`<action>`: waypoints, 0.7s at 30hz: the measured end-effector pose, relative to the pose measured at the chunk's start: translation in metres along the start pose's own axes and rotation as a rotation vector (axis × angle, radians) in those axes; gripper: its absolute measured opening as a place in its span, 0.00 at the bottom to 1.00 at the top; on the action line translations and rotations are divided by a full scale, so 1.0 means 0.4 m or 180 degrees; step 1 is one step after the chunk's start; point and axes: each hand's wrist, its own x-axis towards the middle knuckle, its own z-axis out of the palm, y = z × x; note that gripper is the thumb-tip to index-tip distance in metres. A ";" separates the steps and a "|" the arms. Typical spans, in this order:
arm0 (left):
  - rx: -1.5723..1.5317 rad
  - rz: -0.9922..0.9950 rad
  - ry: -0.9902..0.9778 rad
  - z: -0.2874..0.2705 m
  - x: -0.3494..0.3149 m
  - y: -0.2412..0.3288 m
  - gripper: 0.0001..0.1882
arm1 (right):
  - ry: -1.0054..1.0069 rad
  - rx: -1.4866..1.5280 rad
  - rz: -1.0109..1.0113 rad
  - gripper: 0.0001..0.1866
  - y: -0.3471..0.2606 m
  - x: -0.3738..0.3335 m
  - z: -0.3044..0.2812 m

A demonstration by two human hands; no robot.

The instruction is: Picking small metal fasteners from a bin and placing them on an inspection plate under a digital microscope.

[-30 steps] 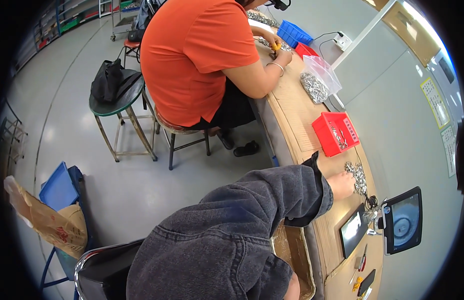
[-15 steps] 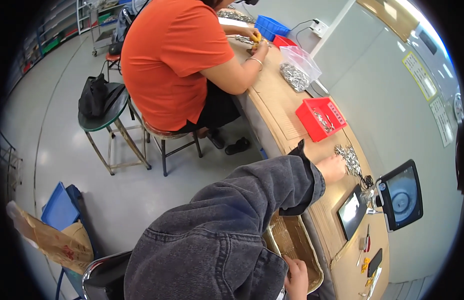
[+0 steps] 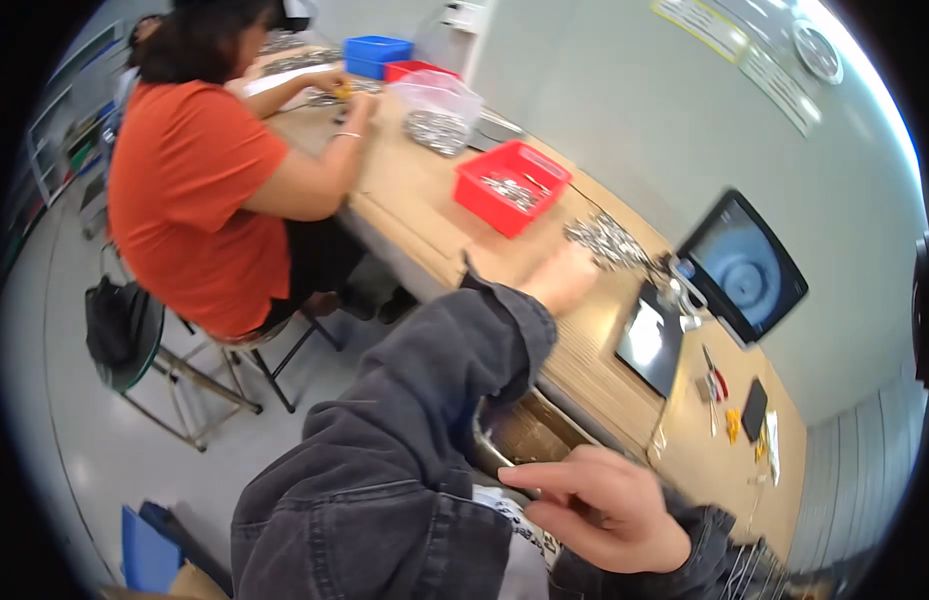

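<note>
My left hand (image 3: 562, 278), its arm in a dark grey denim sleeve, reaches across the table to the near side of a pile of small silvery metal parts (image 3: 609, 242). Blur and the angle hide its fingers. Closer to me, my right hand (image 3: 609, 510) hovers over the front of an open brown tray or drawer (image 3: 544, 425) below the table edge. Its index finger points left, the thumb stands apart below it, and the other fingers curl in. I see nothing held in it.
A red bin (image 3: 512, 188) with metal parts stands beyond the pile, near a clear bag (image 3: 436, 125) of parts. On the right are a screen (image 3: 746, 268), a dark flat panel (image 3: 649, 340), pliers (image 3: 719, 380) and a black phone-like object (image 3: 754, 410). A co-worker (image 3: 189, 200) sits at left.
The head view has swung, shifting the table leftward and up. My right hand has risen from the tray's edge and come into fuller view. My left hand stays beside the metal pile.
</note>
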 end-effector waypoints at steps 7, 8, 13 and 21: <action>-0.0275 -0.0083 -0.0309 -0.031 0.043 0.049 0.08 | 0.1690 -0.1326 -0.1130 0.12 -0.069 -0.076 0.031; -0.0318 -0.0123 -0.0354 -0.037 0.043 0.051 0.08 | 0.1661 -0.1349 -0.1232 0.12 -0.066 -0.072 0.030; -0.0234 0.0141 -0.0376 -0.024 0.036 0.035 0.08 | 0.1620 -0.1563 -0.1540 0.10 -0.048 -0.029 0.016; -0.0195 0.0310 -0.0298 -0.018 0.056 -0.009 0.08 | 0.1891 -0.1698 -0.0482 0.10 0.020 -0.113 -0.001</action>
